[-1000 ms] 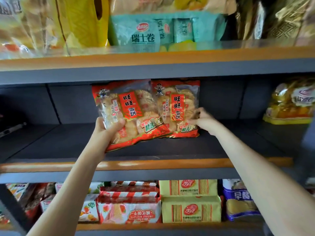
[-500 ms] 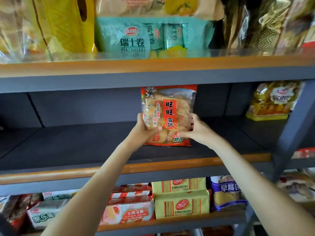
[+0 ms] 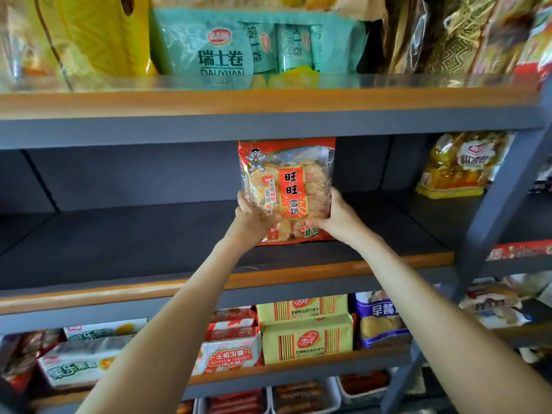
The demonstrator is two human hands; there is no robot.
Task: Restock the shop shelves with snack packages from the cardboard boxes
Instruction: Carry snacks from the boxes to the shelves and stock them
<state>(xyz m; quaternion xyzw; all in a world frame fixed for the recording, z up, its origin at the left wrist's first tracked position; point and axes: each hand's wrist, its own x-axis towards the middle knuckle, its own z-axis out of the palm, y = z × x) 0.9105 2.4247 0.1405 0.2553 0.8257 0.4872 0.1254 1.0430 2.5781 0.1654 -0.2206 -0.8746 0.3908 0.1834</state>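
Presently: packet upright on middle shelf, toppling risk noted

Head view. My left hand (image 3: 254,216) and right hand (image 3: 337,218) grip the lower sides of the packet (image 3: 295,186), with fingers curled round its edges and thumbs across the front. It stands upright. Its bottom edge appears to rest on the shelf (image 3: 134,243), well back from the lip (image 3: 209,282). Bare shelf lies to its left, and the yellow bag (image 3: 460,165) sits well apart to its right. Whether its back touches the rear wall I cannot tell.

Risks, as I judge them:
- The packet is tall and soft and nothing flanks it. Released before it leans on something behind, it may tip forward or slump sideways.
- A hard squeeze could crack the crackers inside.
- Its glossy film may slide on the shelf.
- Its top sits close under the upper shelf, so lifting could snag it.
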